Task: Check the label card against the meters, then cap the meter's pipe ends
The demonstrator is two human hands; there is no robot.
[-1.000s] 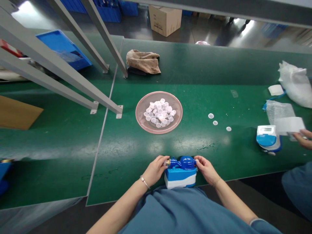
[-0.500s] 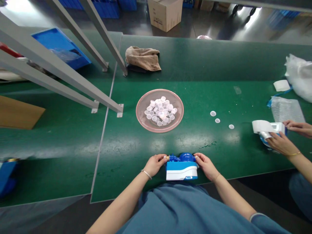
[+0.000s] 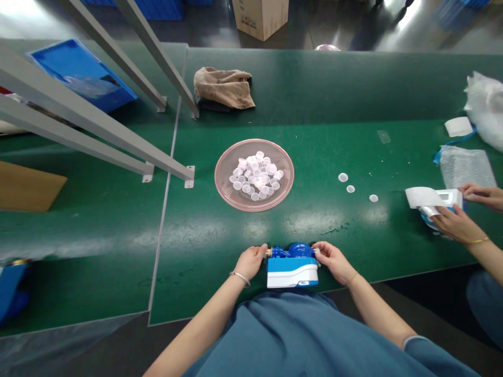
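A blue water meter (image 3: 293,266) with a white-and-blue box on its front lies on the green workbench, close to my body. Its brass left end shows at the fingertips of my left hand (image 3: 252,262), which is closed in a pinch there. At the opposite end, my right hand (image 3: 334,263) has its thumb and fingers closed around the pipe end, where something small and pale shows. Beyond the meter, a round pinkish dish (image 3: 223,196) holds a heap of translucent plastic caps (image 3: 257,177).
Several loose caps (image 3: 350,189) lie right of the dish. Farther right, a co-worker's hands (image 3: 458,222) handle another meter (image 3: 451,198). A brown cloth (image 3: 226,88), grey metal posts (image 3: 173,166), a blue tray (image 3: 84,76) and a plastic bag (image 3: 485,107) are around the bench.
My left fingers have shifted slightly back from the meter's left end, where more brass shows; a pale piece was visible there before. The view has tilted a little.
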